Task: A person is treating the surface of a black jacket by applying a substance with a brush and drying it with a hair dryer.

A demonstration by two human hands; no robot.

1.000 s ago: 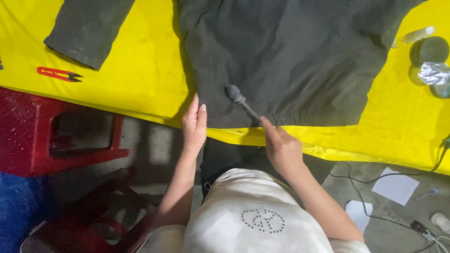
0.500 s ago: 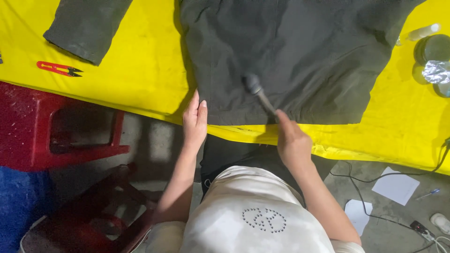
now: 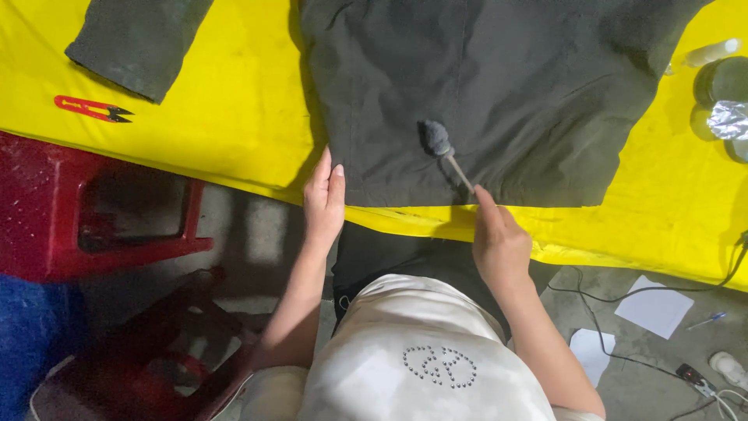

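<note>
The right hand point(image 3: 499, 242) grips a thin-handled brush point(image 3: 444, 150) whose padded head rests on the dark garment point(image 3: 499, 86); the left hand point(image 3: 323, 199) lies flat, released, pinning the garment's hem; soft, limp cloth, probably best held at its edges.

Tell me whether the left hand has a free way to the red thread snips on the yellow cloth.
Probably yes: the left hand rests at the garment's hem, and only bare yellow cloth lies between it and the snips.

Garment point(image 3: 499, 86) on table cover point(image 3: 234, 132); snips point(image 3: 92, 109) left of it, stool point(image 3: 86, 210) below snips, foil jar point(image 3: 728, 117) right.
</note>
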